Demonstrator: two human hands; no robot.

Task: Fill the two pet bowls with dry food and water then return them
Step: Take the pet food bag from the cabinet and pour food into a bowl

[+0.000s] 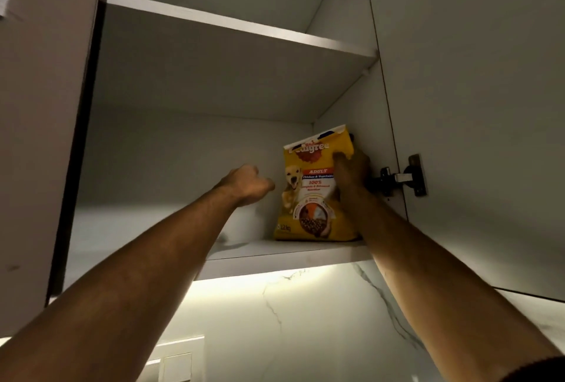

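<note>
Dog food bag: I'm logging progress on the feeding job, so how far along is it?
Early or late, unclear. Done: the cabinet door is open. In hand: the right hand grips the yellow dog food bag standing on the bottom shelf; the left hand hovers beside it, apart. No bowls in view, so filling cannot be judged.

The yellow bag (315,189) carries all the print: across its top a red brand word, partly blurred and cut by the fold, reads as "Pedigree", and under it a red band says "ADULT" with a blue strip below reading "Chicken & Vegetables", its end covered by the right hand (351,167). Beneath that stands "100%" over two small lines too blurred to read, and at the lower left corner "1.2 kg"
</note>
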